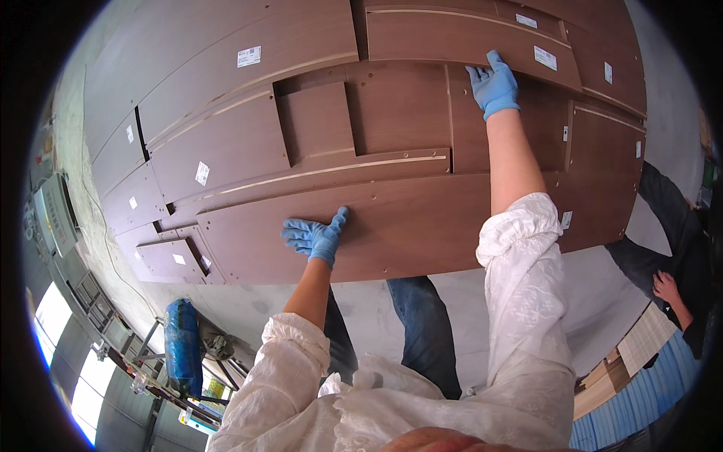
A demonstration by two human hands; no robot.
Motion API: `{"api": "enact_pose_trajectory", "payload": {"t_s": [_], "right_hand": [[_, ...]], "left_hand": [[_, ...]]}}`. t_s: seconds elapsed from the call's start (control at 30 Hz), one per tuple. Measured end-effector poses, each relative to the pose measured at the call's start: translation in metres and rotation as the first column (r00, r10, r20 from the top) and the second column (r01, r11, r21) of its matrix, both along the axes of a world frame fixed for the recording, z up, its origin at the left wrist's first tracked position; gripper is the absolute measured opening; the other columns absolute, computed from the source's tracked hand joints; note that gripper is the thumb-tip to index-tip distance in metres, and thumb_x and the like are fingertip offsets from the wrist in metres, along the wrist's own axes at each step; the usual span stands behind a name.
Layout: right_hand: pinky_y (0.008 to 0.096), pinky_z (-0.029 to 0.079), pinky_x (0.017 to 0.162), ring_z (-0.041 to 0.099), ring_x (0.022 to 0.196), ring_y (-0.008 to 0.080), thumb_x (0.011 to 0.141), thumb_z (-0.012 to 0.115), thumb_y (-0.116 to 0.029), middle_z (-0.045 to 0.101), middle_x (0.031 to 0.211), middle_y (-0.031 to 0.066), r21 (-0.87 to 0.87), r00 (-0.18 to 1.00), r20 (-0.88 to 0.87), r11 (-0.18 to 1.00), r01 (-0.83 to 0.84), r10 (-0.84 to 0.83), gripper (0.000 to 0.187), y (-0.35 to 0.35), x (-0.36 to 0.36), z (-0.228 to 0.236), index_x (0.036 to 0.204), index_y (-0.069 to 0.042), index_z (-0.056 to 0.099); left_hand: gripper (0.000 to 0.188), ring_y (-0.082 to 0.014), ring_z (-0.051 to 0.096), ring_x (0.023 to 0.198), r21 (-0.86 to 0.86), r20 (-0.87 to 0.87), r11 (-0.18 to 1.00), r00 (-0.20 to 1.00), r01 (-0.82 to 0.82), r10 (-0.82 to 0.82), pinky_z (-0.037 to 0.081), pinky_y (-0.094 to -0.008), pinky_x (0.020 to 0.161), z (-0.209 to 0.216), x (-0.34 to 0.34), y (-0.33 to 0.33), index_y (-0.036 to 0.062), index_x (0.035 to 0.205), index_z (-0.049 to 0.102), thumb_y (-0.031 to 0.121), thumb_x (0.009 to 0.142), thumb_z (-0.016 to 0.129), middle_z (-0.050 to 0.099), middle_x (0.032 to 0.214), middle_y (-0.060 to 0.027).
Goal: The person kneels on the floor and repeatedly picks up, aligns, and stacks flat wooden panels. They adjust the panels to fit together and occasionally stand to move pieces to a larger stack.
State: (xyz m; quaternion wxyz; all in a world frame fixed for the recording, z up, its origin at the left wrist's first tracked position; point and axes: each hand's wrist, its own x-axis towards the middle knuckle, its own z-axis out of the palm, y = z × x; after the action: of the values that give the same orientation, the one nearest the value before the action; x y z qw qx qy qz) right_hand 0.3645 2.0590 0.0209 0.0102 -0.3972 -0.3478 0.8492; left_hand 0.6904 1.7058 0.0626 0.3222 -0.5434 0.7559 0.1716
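Note:
My left hand (pixel 315 236), in a blue glove, lies open on a long brown panel (pixel 422 226), fingers pointing left and thumb apart. Farther off to the right, my right hand (pixel 495 88) wears a matching glove. It touches the near edge of another long brown panel (pixel 452 35) with its fingers apart; part of that contact is hidden. This panel carries a white label (pixel 545 58). Between my hands lie more brown panels, among them a smaller squarish panel (pixel 320 117) and a narrow strip (pixel 324 177).
More labelled brown panels (pixel 218 135) overlap to the left. At right, a person in dark clothes (pixel 681 248) is close to the stack. A blue wrapped roll (pixel 183 346) stands at lower left; boards (pixel 621 354) are stacked at lower right.

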Motion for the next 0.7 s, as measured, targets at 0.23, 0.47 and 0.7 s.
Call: {"api": "enact_pose_trajectory", "payload": {"t_s": [0.23,0.47,0.7], "right_hand": [[0.0529,0.053,0.104,0.059,0.124,0.0345,0.097,0.075,-0.023,0.062,0.132,0.015,0.051,0.985,0.076,0.986,-0.16,0.156,0.047,-0.008,-0.021,0.009,0.137,-0.007,0.058],[0.0498,0.053,0.101,0.062,0.125,0.0339,0.095,0.073,-0.046,0.059,0.145,0.0154,0.809,0.744,0.586,-0.281,-0.516,0.32,0.055,-0.002,0.009,0.038,0.132,-0.008,0.064],[0.0691,0.015,0.122,0.009,0.155,0.0563,0.087,0.05,-0.085,0.017,0.173,0.0214,0.646,0.662,0.712,-0.586,-0.489,0.233,0.096,-0.057,0.0,0.005,0.163,-0.029,0.034]], "left_hand": [[0.164,-0.0554,-0.017,0.155,-0.015,-0.014,1.0,1.0,0.0,0.0,-0.001,-0.0661,0.124,-0.008,0.004,-0.003,0.0001,0.163,-0.015,0.078,0.06,0.086,-0.018,0.168,-0.0343],[0.166,-0.0561,-0.019,0.154,-0.002,-0.014,1.0,1.0,-0.028,0.028,-0.002,-0.0676,0.123,-0.008,0.004,-0.003,-0.0006,0.162,-0.016,0.077,0.059,0.087,-0.019,0.167,-0.0357],[0.166,-0.0563,-0.019,0.154,0.002,-0.038,1.0,0.999,-0.011,0.011,-0.005,-0.0646,0.124,-0.01,0.007,-0.004,-0.0007,0.162,-0.017,0.076,0.059,0.088,-0.02,0.167,-0.0357]]}}
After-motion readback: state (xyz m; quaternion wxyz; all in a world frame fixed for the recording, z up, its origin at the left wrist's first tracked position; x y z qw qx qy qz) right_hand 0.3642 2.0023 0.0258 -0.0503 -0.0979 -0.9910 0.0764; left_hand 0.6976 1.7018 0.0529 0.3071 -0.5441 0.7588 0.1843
